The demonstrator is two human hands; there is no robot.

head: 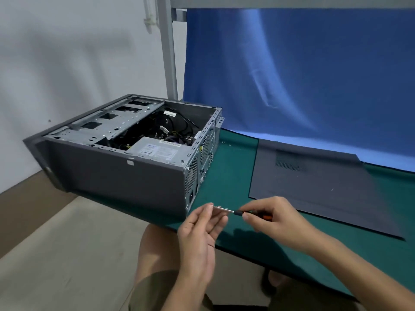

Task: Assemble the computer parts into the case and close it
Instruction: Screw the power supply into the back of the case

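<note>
Head view: two hands meet over a green surface (235,158).
Computer case (125,153): at 9 o'clock, lying on its side on the surface, top open; cables and a grey power supply (157,151) show inside.
Side panel (314,189): at 3 o'clock, flat on the surface, apart from the case.
Screwdriver (238,212): at 6 o'clock, held level in the air, near the case's rear corner.
Right hand (274,218): grip closed round the orange-and-black handle.
Left hand (199,230): grip narrow, fingertips pinching the metal tip.
Blue cloth (292,63): hangs at 1 o'clock behind the surface.
</note>
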